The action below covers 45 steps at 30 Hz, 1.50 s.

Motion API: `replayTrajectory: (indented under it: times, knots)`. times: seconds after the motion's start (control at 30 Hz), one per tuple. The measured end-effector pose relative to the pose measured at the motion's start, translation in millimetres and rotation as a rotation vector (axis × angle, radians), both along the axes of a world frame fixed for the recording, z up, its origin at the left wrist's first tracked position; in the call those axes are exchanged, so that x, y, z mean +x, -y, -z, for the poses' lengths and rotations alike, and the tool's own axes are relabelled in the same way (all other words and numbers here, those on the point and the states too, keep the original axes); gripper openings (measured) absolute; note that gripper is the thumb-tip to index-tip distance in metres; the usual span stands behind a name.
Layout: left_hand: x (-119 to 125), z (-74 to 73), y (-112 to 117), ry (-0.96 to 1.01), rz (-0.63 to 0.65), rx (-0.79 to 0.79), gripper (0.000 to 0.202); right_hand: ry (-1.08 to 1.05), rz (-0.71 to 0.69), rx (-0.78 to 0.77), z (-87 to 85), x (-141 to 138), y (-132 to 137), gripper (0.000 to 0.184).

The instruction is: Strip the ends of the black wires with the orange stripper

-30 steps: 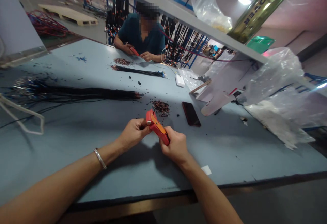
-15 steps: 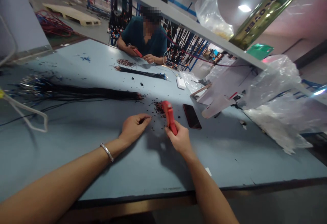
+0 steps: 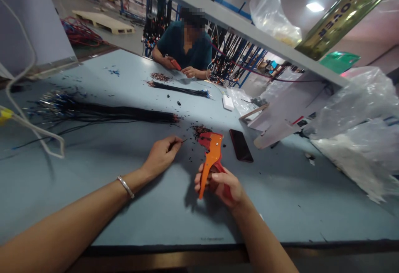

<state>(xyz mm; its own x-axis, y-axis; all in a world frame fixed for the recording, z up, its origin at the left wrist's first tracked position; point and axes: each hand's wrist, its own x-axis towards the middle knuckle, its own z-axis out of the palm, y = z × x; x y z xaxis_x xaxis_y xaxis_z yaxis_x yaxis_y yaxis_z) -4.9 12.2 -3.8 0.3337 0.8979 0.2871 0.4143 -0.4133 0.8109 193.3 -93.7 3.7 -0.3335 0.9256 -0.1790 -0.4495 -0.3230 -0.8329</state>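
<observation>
on the table [image 3: 156,210], wire bundle [image 3: 118,114] left, phone [image 3: 241,145] right, scrap pile [image 3: 199,130] between them.

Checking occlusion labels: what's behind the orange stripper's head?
A pile of dark wire scraps on the table, partly covered by the stripper head. How far it runs under the tool is hidden. The right hand wraps its handles.

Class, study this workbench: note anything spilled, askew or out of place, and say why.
Dark wire scraps are strewn loose over the table beyond their pile, beside the stripper in the right hand. A phone lies beside them, odd for a work surface. The left hand pinches a wire.
</observation>
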Motion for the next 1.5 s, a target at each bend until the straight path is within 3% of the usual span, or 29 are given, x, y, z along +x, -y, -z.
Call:
replayTrajectory:
  times: [0.2,0.47,0.77,1.5]
  knots:
    - [0,1.6,4,0.065,0.054,0.041,0.026,-0.001,-0.097,-0.059,3.9,-7,2,0.033]
    - [1,-0.2,7,0.112,0.005,0.114,0.022,0.002,-0.073,-0.036,6.5,-4,2,0.032]
    - [0,1.3,9,0.037,0.070,0.169,0.018,0.079,-0.105,-0.017,3.8,-5,2,0.034]
    - [1,-4.9,14,0.145,0.067,0.186,0.017,0.119,-0.041,-0.038,-3.0,-12,5,0.032]
